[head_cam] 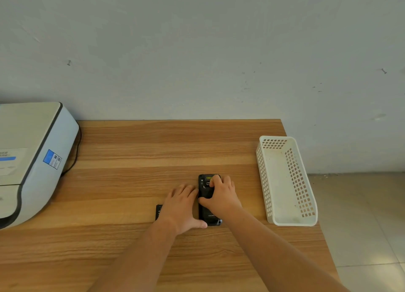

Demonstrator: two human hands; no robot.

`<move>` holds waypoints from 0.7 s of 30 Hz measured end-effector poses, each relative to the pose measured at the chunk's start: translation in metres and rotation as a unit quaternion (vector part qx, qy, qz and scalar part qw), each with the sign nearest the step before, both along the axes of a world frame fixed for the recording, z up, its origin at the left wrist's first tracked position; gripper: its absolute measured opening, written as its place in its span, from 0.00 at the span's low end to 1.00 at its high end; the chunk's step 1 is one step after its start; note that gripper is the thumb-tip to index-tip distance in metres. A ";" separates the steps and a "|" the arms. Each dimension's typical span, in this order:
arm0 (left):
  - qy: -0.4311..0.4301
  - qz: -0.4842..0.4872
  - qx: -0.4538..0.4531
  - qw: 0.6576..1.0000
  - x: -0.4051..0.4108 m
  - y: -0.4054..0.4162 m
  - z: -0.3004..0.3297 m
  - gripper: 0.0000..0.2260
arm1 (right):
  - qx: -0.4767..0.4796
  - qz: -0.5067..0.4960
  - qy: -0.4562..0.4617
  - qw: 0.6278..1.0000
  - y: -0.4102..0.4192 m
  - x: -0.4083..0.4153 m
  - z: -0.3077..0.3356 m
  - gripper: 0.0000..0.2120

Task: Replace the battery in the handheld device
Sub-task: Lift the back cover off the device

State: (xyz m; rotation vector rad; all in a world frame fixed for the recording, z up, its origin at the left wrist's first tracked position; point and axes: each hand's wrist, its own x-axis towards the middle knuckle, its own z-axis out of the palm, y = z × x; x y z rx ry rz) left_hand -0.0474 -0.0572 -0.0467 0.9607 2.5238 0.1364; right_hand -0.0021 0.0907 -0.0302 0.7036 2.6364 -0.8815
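In the head view, one wooden table [131, 182] carries one black handheld device [207, 198] lying back-up, just right of the table's middle, its long axis running from six to twelve o'clock. Two bare hands are on it. The left hand [183, 206] lies spread flat against the device's nine o'clock side, its thumb reaching across the near end; it grips nothing. The right hand [220, 193] rests on top with curled fingers pressing the far end and the thumb on the back cover; whether it has actually hold of a part I cannot tell. One small dark flat piece [159, 211] peeks from under the left wrist at nine o'clock. One white perforated basket [287, 182] stands at three o'clock; one white printer [30, 158] sits well apart at nine o'clock.
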 end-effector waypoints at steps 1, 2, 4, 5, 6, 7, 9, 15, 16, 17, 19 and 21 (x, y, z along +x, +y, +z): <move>-0.002 0.000 -0.003 1.000 0.000 -0.002 0.000 0.47 | 0.001 0.002 0.002 1.000 0.000 0.002 0.001 0.25; -0.004 0.001 -0.007 1.000 0.000 -0.004 0.000 0.46 | 0.003 0.003 0.002 1.000 -0.001 0.005 0.002 0.25; -0.003 0.009 -0.016 1.000 0.000 -0.009 0.003 0.44 | 0.007 -0.001 -0.003 1.000 -0.003 0.009 0.002 0.26; -0.001 0.016 -0.018 1.000 -0.001 -0.013 0.005 0.42 | 0.006 -0.004 -0.006 1.000 -0.005 0.011 0.001 0.27; 0.001 0.027 -0.015 1.000 -0.001 -0.016 0.007 0.40 | 0.006 -0.007 -0.009 1.000 -0.007 0.012 0.001 0.28; 0.001 0.040 -0.008 0.999 -0.001 -0.019 0.010 0.37 | 0.009 -0.010 -0.012 1.000 -0.009 0.013 0.001 0.29; -0.001 0.065 0.006 0.998 -0.001 -0.025 0.014 0.32 | 0.024 -0.014 -0.016 0.999 -0.015 0.013 0.001 0.30; 0.010 0.098 0.008 0.995 0.001 -0.038 0.025 0.25 | 0.085 -0.027 -0.036 0.995 -0.036 0.016 -0.001 0.35; 0.011 0.099 0.007 0.995 0.002 -0.039 0.027 0.25 | 0.094 -0.028 -0.042 0.994 -0.038 0.016 -0.001 0.35; 0.012 0.099 0.005 0.995 0.002 -0.039 0.028 0.24 | 0.102 -0.027 -0.048 0.993 -0.041 0.016 -0.001 0.36; 0.011 0.099 0.000 0.995 0.002 -0.039 0.031 0.24 | 0.114 -0.030 -0.056 0.991 -0.044 0.015 -0.001 0.35; 0.007 0.100 -0.009 0.995 0.001 -0.039 0.033 0.24 | 0.118 -0.037 -0.061 0.990 -0.045 0.013 -0.001 0.34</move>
